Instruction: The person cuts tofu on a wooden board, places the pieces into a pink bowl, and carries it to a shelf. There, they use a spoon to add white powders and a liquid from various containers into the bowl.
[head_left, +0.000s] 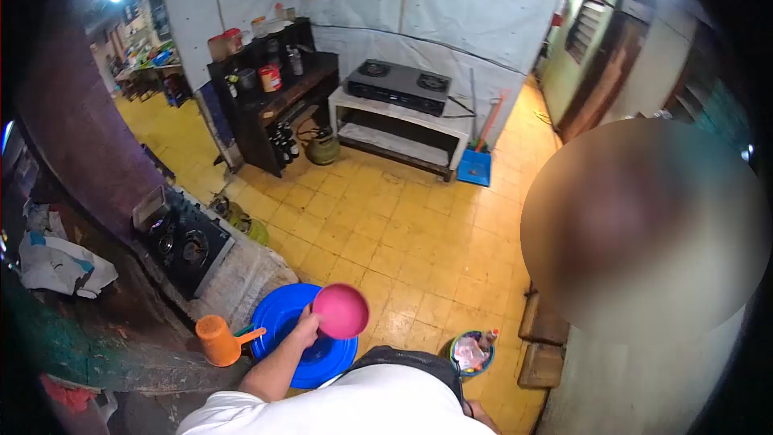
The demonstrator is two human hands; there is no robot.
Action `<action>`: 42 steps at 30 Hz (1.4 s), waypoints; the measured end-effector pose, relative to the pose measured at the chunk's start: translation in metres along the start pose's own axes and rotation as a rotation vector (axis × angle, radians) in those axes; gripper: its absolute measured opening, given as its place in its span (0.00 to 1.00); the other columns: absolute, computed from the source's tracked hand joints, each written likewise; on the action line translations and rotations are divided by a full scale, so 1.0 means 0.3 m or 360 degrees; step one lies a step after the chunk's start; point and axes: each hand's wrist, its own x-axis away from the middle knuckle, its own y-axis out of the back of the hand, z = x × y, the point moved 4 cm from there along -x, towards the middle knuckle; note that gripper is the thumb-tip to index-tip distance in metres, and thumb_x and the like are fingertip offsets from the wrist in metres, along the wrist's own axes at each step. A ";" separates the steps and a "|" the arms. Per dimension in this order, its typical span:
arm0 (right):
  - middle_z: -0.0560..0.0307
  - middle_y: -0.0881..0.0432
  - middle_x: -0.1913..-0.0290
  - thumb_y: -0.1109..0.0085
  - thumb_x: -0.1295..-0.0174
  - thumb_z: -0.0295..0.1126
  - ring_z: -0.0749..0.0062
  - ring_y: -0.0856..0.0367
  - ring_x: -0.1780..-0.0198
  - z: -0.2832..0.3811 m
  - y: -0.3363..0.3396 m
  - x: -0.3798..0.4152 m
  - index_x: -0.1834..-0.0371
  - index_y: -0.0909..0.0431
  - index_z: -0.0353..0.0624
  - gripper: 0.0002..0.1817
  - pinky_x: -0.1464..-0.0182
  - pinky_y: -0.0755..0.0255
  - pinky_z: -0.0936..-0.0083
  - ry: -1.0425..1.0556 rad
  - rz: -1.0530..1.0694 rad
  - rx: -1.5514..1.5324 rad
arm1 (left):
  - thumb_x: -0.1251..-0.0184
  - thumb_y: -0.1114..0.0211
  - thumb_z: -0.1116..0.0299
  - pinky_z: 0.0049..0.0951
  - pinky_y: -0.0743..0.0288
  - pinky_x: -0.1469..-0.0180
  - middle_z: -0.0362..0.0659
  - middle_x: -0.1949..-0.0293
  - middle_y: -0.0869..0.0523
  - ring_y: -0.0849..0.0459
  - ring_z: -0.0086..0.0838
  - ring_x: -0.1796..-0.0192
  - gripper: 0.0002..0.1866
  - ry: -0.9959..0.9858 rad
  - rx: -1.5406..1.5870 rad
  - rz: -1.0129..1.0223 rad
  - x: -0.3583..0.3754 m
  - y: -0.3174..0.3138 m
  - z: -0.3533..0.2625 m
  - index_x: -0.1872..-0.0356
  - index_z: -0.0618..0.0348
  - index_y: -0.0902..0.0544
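My left hand point(307, 327) grips the rim of a pink plastic bowl point(341, 310) and holds it above a round blue basin point(283, 312) on the yellow tiled floor. An orange dipper point(219, 340) with a handle stands just left of the basin. Only a sliver of my right hand point(481, 416) shows at the bottom edge beside my white shirt; its fingers are hidden. A small bowl point(471, 353) filled with packets and a bottle sits on the floor to the right of my body.
A black two-burner stove point(185, 246) sits on a concrete ledge at left. Farther off stand a dark shelf with jars point(266, 89), a green gas cylinder point(322, 149), a second stove point(398, 84) on a white table and a blue dustpan point(475, 167). Another person stands close at right.
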 end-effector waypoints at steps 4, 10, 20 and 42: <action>0.50 0.17 0.70 0.43 0.40 0.41 0.59 0.18 0.70 0.376 -0.035 -0.165 0.56 0.22 0.45 0.14 0.65 0.23 0.57 0.0308 0.0189 0.0803 | 0.49 0.45 0.79 0.41 0.21 0.46 0.46 0.44 0.21 0.20 0.38 0.45 0.34 -0.0338 0.0210 0.0161 -0.162 -0.153 -0.294 0.35 0.56 0.32; 0.49 0.16 0.70 0.41 0.42 0.38 0.57 0.17 0.71 1.056 -0.124 -0.498 0.60 0.21 0.43 0.12 0.67 0.22 0.59 0.0659 0.0399 0.1562 | 0.50 0.44 0.79 0.44 0.22 0.44 0.45 0.45 0.20 0.21 0.37 0.42 0.33 -0.0239 0.0511 -0.0213 -0.403 -0.048 -0.390 0.36 0.56 0.30; 0.44 0.18 0.74 0.47 0.34 0.38 0.58 0.20 0.80 2.667 -0.627 -0.745 0.55 0.24 0.46 0.11 0.82 0.29 0.64 0.0443 0.0243 0.1586 | 0.47 0.41 0.77 0.44 0.20 0.51 0.45 0.55 0.17 0.18 0.38 0.52 0.29 0.0118 0.0256 -0.1660 -0.376 0.175 -0.008 0.39 0.52 0.28; 0.55 0.17 0.71 0.41 0.39 0.41 0.63 0.17 0.71 3.440 -2.771 -0.840 0.59 0.24 0.50 0.11 0.68 0.25 0.60 0.0008 0.0866 0.1794 | 0.49 0.44 0.80 0.35 0.25 0.42 0.55 0.46 0.18 0.19 0.42 0.43 0.39 0.0164 -0.0639 -0.1383 -1.299 1.321 -1.494 0.30 0.53 0.36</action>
